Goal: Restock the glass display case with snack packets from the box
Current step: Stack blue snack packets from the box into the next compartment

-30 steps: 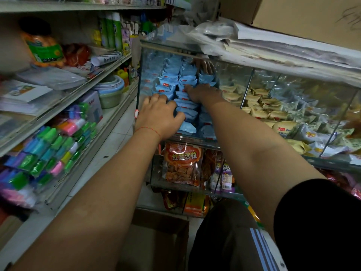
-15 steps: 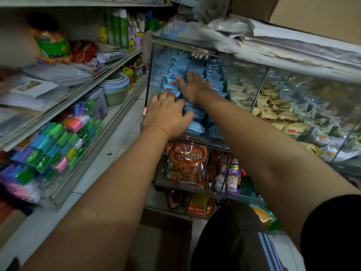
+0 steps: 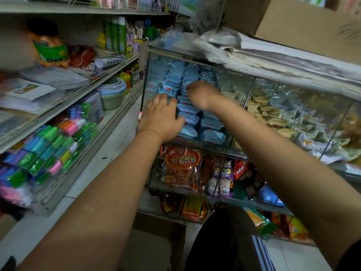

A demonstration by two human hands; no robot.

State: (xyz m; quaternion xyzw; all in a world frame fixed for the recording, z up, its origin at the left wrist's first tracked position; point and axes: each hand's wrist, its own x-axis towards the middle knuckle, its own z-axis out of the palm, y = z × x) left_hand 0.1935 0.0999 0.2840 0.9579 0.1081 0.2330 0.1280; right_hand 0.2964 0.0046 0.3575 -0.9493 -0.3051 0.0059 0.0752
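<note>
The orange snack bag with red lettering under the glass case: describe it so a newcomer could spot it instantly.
Find the glass display case where the left hand rests on blue packets. On the shelf directly beneath hangs the orange snack bag. It is the largest, leftmost bag there, with a clear window showing orange chips.

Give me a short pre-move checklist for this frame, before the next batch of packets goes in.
1. Both hands inside the glass case: ok.
2. Left hand resting on the blue packets: ok.
3. Right hand grip on a packet: cannot tell, fingers hidden.
4. Blue packets in rows in the left compartment: ok.
5. Room left for more: cannot tell.
6. Supply box contents: cannot tell.
</note>
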